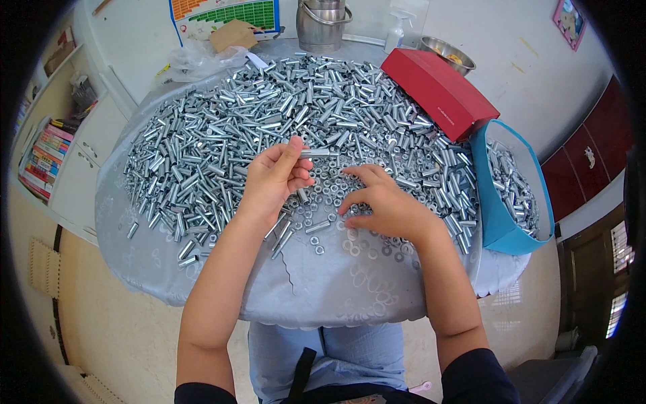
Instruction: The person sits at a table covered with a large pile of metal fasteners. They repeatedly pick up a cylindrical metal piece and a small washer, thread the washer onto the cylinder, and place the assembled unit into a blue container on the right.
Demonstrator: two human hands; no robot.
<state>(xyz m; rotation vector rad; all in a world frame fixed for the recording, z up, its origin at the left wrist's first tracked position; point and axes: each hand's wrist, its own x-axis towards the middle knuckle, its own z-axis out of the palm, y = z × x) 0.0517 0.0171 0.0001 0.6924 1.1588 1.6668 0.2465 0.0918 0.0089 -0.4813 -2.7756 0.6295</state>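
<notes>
My left hand (269, 182) is raised a little over the pile, thumb and fingers closed on a slim silvery bolt (320, 153) that points to the right. To its right, my right hand (389, 207) has its fingers apart and curved, fingertips down among loose hex nuts (319, 250) and flat washers (372, 254). Nothing shows between those fingers. All around lies a broad heap of metal sleeves and bolts (222, 128). A few single sleeves (317, 227) lie at the near edge of the heap, in front of my hands.
The table has a grey patterned cloth (289, 296). At the right, a red box (444, 91) borders the heap, beside a blue bin (501, 222) holding more metal parts. Behind stand a steel pot (321, 27), a spray bottle (395, 34), a metal bowl (464, 64) and a plastic bag (202, 62).
</notes>
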